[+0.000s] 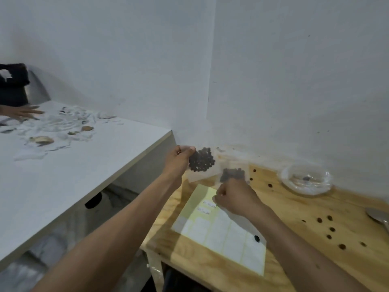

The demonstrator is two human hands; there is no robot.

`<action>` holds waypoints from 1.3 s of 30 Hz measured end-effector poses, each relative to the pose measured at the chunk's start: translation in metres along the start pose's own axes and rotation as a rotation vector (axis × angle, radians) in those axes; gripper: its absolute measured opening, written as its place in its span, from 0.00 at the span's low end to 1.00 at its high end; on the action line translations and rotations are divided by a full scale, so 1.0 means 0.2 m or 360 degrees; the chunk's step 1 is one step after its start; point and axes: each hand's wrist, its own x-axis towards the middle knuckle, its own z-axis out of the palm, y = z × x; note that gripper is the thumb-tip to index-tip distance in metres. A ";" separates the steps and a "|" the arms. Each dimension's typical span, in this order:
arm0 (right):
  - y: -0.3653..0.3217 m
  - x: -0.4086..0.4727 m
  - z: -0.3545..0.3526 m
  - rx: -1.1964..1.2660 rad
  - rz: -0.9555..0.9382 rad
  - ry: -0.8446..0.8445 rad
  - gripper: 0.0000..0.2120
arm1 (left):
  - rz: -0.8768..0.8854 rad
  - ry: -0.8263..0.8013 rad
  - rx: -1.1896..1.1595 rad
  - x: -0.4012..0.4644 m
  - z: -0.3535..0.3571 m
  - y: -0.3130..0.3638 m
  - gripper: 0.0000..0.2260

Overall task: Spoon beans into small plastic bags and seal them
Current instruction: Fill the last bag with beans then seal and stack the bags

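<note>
My left hand [179, 160] holds up a small clear plastic bag of dark beans [201, 162] above the far left corner of the wooden table [305, 245]. A second small bag of beans [232, 174] lies on the table just beyond my right hand [235, 197]. My right hand pinches a white label at the top of a sticker sheet [221, 230] that lies flat on the table. A clear bowl [307, 180] with a few beans left in it stands at the back right. A metal spoon [379, 216] lies at the right edge.
Several loose beans [330, 228] are scattered on the wood, and one lies on the sticker sheet [256, 238]. White walls close the corner behind. To the left stands a white table [84, 165] with plastic bags, where another person's hand [21, 112] rests.
</note>
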 end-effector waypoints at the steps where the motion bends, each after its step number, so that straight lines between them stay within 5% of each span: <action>1: -0.02 -0.01 0.01 -0.0086 0.0038 0.0007 0.21 | -0.0003 0.0007 -0.0008 -0.01 -0.01 0.00 0.08; 7: -0.10 -0.03 0.05 -0.0195 0.0184 0.0048 0.17 | 0.0008 0.0018 0.0007 -0.05 -0.01 -0.01 0.09; 13: -0.09 -0.03 -0.02 0.0180 0.0145 -0.0037 0.22 | 0.0064 -0.0045 0.0042 -0.09 0.01 0.00 0.09; 20: -0.06 -0.04 -0.29 0.0810 -0.0019 0.0483 0.02 | 0.0065 -0.0203 0.0096 -0.14 0.08 0.02 0.06; 23: -0.03 -0.02 -0.34 0.0966 -0.0040 0.0588 0.03 | 0.0113 -0.0286 0.0109 -0.19 0.16 0.03 0.06; 35: 0.12 -0.01 -0.38 0.0691 -0.0191 0.0853 0.03 | 0.0142 -0.0437 0.0022 -0.31 0.37 0.08 0.17; 39: 0.16 -0.01 -0.38 0.0637 -0.0180 0.0886 0.04 | 0.0184 -0.0458 0.0060 -0.32 0.39 0.08 0.11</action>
